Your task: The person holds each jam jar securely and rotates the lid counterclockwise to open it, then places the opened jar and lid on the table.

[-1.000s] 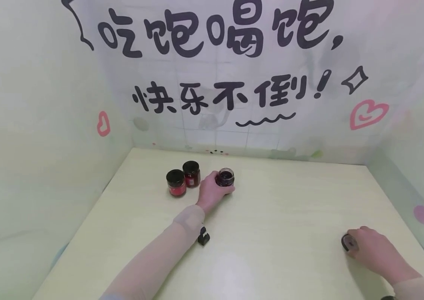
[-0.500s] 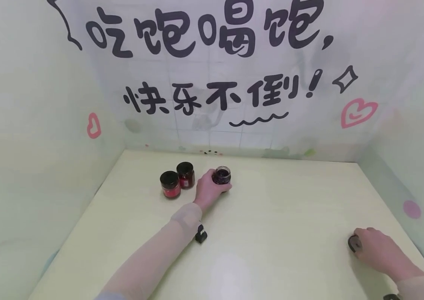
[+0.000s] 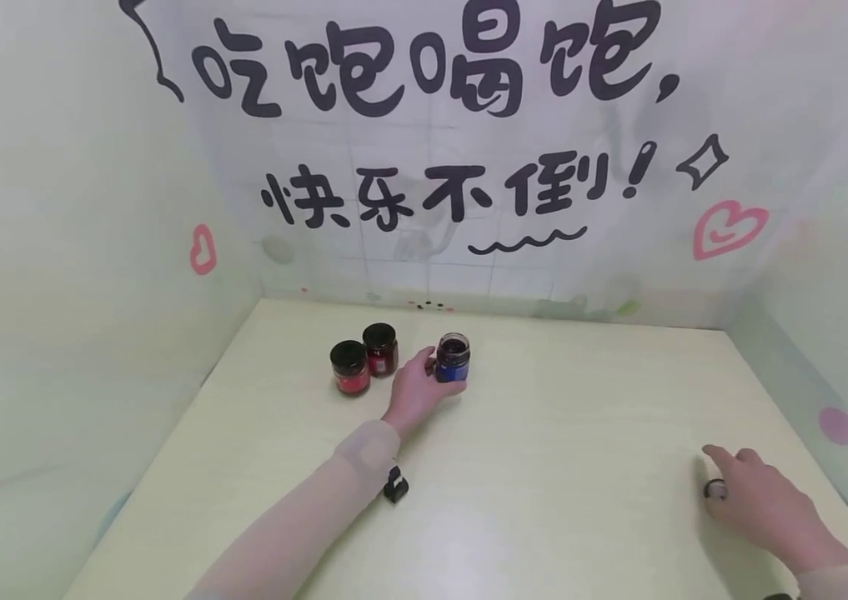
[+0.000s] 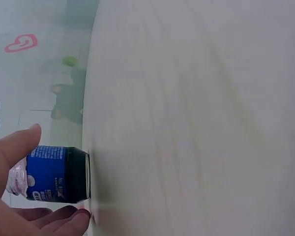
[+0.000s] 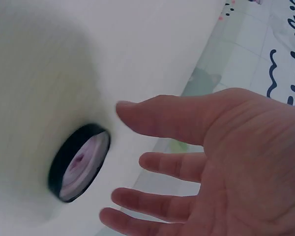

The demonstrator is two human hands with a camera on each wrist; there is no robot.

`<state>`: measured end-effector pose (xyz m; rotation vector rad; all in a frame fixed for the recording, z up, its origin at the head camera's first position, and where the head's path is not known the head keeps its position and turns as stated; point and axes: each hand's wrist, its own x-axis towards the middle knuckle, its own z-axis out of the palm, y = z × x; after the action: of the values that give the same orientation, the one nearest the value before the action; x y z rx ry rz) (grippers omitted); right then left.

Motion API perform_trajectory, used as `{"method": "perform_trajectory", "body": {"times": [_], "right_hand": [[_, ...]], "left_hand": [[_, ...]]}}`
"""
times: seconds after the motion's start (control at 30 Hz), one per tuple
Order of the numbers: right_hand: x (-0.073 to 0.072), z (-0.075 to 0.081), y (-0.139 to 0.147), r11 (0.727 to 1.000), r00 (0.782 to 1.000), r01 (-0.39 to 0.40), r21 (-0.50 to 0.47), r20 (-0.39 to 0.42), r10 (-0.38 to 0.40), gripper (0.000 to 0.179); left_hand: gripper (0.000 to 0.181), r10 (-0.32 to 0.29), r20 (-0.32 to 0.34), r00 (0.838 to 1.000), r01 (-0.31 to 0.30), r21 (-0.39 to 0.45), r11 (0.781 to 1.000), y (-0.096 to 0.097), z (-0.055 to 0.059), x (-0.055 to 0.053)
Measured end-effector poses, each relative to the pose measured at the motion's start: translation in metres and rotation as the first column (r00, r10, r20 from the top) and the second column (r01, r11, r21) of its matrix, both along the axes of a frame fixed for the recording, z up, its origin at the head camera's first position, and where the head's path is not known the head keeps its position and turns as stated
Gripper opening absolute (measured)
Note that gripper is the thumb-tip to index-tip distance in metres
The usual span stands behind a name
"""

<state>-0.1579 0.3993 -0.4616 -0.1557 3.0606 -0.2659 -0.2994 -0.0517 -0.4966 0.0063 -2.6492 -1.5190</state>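
An uncapped glass jar [image 3: 454, 357] with a blue label and dark contents stands upright on the table. My left hand [image 3: 419, 387] is spread around it, thumb and fingers loosened. In the left wrist view the thumb lies over the jar [image 4: 54, 174] near its neck, and the other fingers extend below it. At the right, a black-rimmed jar lid [image 3: 715, 489] lies with its pale inside facing up. My right hand [image 3: 761, 504] is beside it, fingers extended. The right wrist view shows a gap between those fingers and the lid [image 5: 83, 162].
Two capped jars with black lids, a red-labelled one [image 3: 351, 367] and a dark red one [image 3: 381, 350], stand left of my left hand. The pale table [image 3: 544, 467] meets printed cloth walls at the back and sides. A small black device [image 3: 396, 485] sits at my left wrist.
My left hand has loosened from the jar, so its blue label now shows. My right hand has let go of the lid, which now lies on the table.
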Motion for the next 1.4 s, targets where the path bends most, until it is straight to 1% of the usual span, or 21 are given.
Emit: {"method": "perform_trajectory", "body": {"times": [0.13,0.3,0.53,0.73,0.83,1.0,1.17,1.27,1.4], "right_hand": [[-0.005,0.007,-0.012,1.000,0.998,0.001,-0.021,-0.058,-0.002,0.060],[-0.013,0.013,-0.031,0.999,0.996,0.002,-0.051,-0.093,-0.007,0.058],[-0.024,0.014,-0.057,0.996,0.989,-0.023,-0.090,-0.145,0.010,0.055],[-0.033,0.012,-0.076,0.989,0.986,-0.039,-0.141,-0.164,0.016,0.055],[-0.039,0.013,-0.086,0.984,0.985,-0.044,-0.175,-0.173,0.014,0.055],[-0.047,0.017,-0.106,0.973,0.981,-0.056,-0.223,-0.195,0.012,0.054],[-0.054,0.022,-0.123,0.965,0.978,-0.076,-0.251,-0.208,0.023,0.055],[-0.058,0.022,-0.132,0.960,0.977,-0.087,-0.266,-0.209,0.030,0.055],[-0.061,0.022,-0.144,0.953,0.979,-0.095,-0.289,-0.202,0.036,0.055]], "left_hand": [[0.089,-0.006,0.004,1.000,0.006,-0.005,1.000,-0.003,0.004,0.008],[0.085,-0.012,0.014,1.000,0.012,0.018,1.000,-0.007,0.008,0.018],[0.079,-0.027,-0.003,1.000,0.027,0.059,0.998,-0.013,0.015,0.032],[0.074,-0.014,-0.014,1.000,0.015,0.067,0.998,-0.021,0.020,0.045],[0.072,-0.009,-0.030,0.999,0.012,0.092,0.996,-0.027,0.023,0.050],[0.069,-0.014,-0.059,0.998,0.023,0.146,0.989,-0.037,0.029,0.060],[0.064,0.012,-0.088,0.996,0.003,0.173,0.985,-0.048,0.036,0.068],[0.063,0.033,-0.111,0.993,-0.010,0.199,0.980,-0.054,0.039,0.073],[0.062,0.050,-0.124,0.991,-0.020,0.226,0.974,-0.063,0.041,0.076]]}}
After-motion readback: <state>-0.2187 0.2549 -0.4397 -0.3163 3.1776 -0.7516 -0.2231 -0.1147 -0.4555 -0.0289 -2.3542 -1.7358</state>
